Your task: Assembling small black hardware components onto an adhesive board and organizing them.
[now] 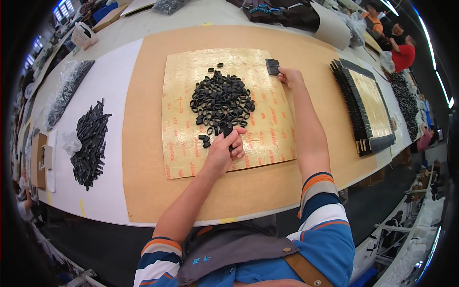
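Currently our left hand [228,146] closes around a black strip [228,130]; our right hand [291,77] touches black pieces [272,66] at the upper right corner of the board [186,62], grip unclear. Black loops [221,98] lie loose mid-board; we judge much remains. A second board [366,91], near the tabletop's [124,62] right edge, looks mostly lined. Red print [273,115] repeats across ours, left untranscribed.
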Demonstrator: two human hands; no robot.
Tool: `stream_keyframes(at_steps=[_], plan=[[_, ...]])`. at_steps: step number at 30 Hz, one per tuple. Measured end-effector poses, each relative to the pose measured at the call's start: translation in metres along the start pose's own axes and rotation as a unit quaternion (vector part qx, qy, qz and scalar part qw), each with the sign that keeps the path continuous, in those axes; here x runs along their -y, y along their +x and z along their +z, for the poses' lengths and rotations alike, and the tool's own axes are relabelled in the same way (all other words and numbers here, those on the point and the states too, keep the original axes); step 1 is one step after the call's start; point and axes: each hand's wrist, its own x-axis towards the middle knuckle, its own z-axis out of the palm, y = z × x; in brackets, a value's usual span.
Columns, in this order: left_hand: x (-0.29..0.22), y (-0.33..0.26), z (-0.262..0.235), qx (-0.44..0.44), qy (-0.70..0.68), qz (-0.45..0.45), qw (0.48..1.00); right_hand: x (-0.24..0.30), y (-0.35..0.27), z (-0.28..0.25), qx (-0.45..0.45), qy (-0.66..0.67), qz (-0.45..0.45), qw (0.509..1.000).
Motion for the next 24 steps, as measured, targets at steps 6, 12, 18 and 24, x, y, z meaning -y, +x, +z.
stream_keyframes(at_steps=[6, 12, 18, 24], plan=[[-0.003, 0.003, -0.004, -0.009, -0.047, -0.006, 0.999, -0.016, -0.009, -0.013, -0.008, 0.165, -0.013, 0.986], [-0.002, 0.005, -0.008, -0.017, -0.063, -0.007, 0.998, -0.026, -0.043, -0.014, 0.022, 0.220, -0.072, 0.972], [-0.005, 0.003, -0.005, 0.024, -0.124, -0.013, 0.992, 0.005, -0.222, 0.051, 0.071, -0.147, -0.464, 0.871], [-0.005, 0.001, -0.010, 0.086, -0.160, 0.023, 0.983, -0.026, -0.275, 0.071, 0.278, -0.358, -0.675, 0.582]])
